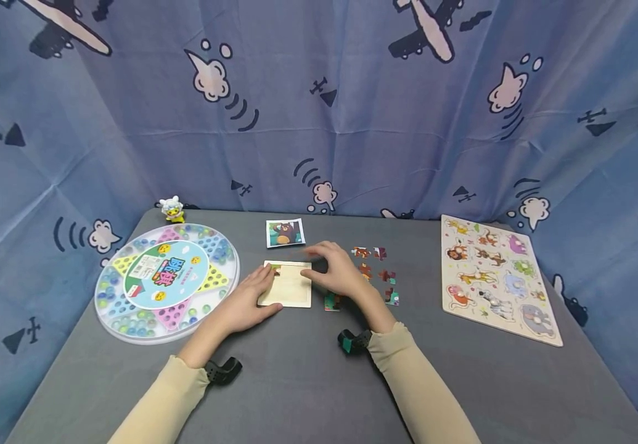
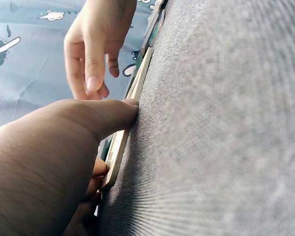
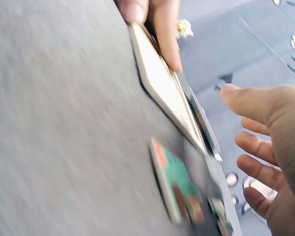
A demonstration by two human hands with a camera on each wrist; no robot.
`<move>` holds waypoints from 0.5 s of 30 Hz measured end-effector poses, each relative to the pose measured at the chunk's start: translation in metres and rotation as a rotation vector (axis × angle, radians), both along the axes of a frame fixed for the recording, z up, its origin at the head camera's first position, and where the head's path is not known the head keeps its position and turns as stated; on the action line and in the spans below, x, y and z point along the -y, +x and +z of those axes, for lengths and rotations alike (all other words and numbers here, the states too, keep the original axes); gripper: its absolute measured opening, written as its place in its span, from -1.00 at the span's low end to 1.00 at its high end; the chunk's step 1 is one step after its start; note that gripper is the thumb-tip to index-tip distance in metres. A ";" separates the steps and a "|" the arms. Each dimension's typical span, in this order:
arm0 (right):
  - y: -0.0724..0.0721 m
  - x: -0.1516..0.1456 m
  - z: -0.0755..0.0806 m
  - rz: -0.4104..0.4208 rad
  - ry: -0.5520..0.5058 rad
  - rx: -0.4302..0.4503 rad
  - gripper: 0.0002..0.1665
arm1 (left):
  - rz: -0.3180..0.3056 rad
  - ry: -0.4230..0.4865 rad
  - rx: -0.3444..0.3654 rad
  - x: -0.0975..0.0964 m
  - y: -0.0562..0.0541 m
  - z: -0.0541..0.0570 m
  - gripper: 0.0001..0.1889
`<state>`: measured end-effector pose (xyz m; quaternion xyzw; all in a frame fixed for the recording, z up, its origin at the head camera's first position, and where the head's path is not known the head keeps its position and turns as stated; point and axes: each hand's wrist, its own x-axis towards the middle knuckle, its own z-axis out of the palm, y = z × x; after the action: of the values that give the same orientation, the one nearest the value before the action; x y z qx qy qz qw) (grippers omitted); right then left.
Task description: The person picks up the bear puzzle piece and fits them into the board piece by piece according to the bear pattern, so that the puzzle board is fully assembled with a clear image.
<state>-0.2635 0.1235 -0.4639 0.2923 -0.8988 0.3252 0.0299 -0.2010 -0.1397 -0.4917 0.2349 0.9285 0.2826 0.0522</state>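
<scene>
A small wooden puzzle tray (image 1: 293, 293) lies in the middle of the table, with a picture piece (image 1: 277, 269) in its upper left corner. My left hand (image 1: 249, 302) holds the tray at its left side, thumb along the near edge and fingers at the far left corner. Over the tray's right side hovers my right hand (image 1: 336, 271), fingers loosely bent and nothing seen between them. In the right wrist view its thumb and fingers stand apart. Loose jigsaw pieces (image 1: 388, 276) lie right of the tray, with a green one (image 3: 179, 177) close to it, partly under the right forearm.
Behind the tray lies a bear picture card (image 1: 285, 234). A round marble board game (image 1: 221, 243) is at the left, a small figurine (image 1: 172, 209) behind it. An animal peg puzzle board (image 1: 496, 277) lies at the right. A patterned curtain (image 1: 319, 111) closes off the back.
</scene>
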 end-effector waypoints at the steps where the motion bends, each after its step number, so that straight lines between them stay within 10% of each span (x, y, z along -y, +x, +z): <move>1: -0.002 -0.004 -0.001 -0.013 -0.004 -0.002 -0.40 | -0.001 0.001 0.000 0.000 0.000 0.000 -0.09; 15: -0.022 -0.074 -0.005 -0.239 -0.090 0.024 -0.43 | 0.000 0.003 -0.010 -0.001 0.001 0.002 -0.09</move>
<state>-0.2851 0.1976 -0.4691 0.1776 -0.9121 0.3627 0.0706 -0.1998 -0.1392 -0.4899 0.2362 0.9284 0.2830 0.0472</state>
